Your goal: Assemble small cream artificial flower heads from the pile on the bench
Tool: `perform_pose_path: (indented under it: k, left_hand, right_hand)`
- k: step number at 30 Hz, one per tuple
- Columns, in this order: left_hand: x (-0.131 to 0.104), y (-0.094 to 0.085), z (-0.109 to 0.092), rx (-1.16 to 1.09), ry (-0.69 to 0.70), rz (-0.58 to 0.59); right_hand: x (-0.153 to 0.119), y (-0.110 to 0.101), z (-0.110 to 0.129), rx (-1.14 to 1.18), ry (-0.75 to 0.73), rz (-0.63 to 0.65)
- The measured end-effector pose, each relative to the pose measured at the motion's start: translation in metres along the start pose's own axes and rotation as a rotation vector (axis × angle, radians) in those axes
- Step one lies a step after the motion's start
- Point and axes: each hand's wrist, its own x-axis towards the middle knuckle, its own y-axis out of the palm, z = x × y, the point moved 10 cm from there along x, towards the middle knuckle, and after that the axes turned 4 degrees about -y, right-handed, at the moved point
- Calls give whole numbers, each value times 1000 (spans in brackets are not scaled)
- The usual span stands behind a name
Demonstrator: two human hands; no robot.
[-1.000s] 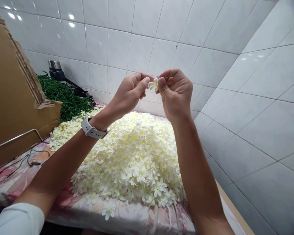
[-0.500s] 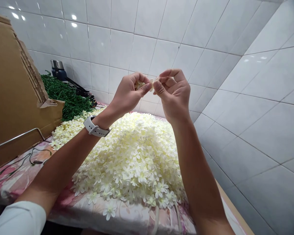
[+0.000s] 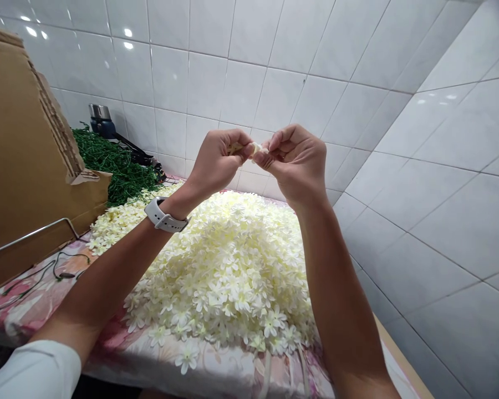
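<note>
Both hands are raised above a big heap of white artificial flowers (image 3: 233, 266). Between the fingertips is a small cream-white artificial flower (image 3: 256, 148), its petals bunched together. My left hand (image 3: 222, 158) pinches it from the left, and more pale petals show inside that hand's curled fingers. From the right, my right hand (image 3: 301, 160) has its thumb and fingertips on the same flower, with the other fingers curled in. How the petals sit between the two pinches is partly hidden by the fingers. A white watch strap (image 3: 165, 216) circles my left wrist.
A cardboard box (image 3: 29, 122) stands at the left, with tangled green stems (image 3: 112, 166) behind it. Beyond them is a dark blue flask (image 3: 101, 122). A floral cloth (image 3: 183, 363) covers the table, and dark cords (image 3: 52, 266) lie at left. Tiled walls close off back and right.
My right hand has turned a little, its raised fingers coming down and closing onto the small flower. The left hand has barely moved and keeps its pinch.
</note>
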Motion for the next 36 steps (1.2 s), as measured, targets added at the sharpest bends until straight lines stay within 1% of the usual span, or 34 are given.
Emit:
perform_pose_path:
  k: [5,9,11,13,15,18,24,29,33,36]
  left_hand:
    - [1,-2,3,-4,-1,-16]
    - [3,-7,7,-25,-19,-49]
    - [4,-11,9,-13,-20,-70]
    - [5,-12,11,14,-19,-72]
    - [5,-10,12,49,-20,-62]
    - [4,-7,12,113,-25,-48]
    - [1,-5,7,276,-9,-83]
    - [2,-3,9,243,-33,-44]
    - [2,1,10,219,-26,2]
    - [2,2,11,234,-30,17]
  right_hand:
    - [0,-6,-3,-19,-35,-13]
    - [1,-14,1,-36,-55,-44]
    - [1,-19,3,-56,-24,-63]
    - [0,-20,4,-102,41,-59]
    - [-2,-17,4,-145,99,-32]
    - [-4,-8,6,-147,120,11]
    - [-6,-7,-1,-166,146,-49]
    - [-5,-2,2,-139,158,-17]
    - [-5,1,3,-108,175,9]
    - [-6,1,0,-57,198,-1]
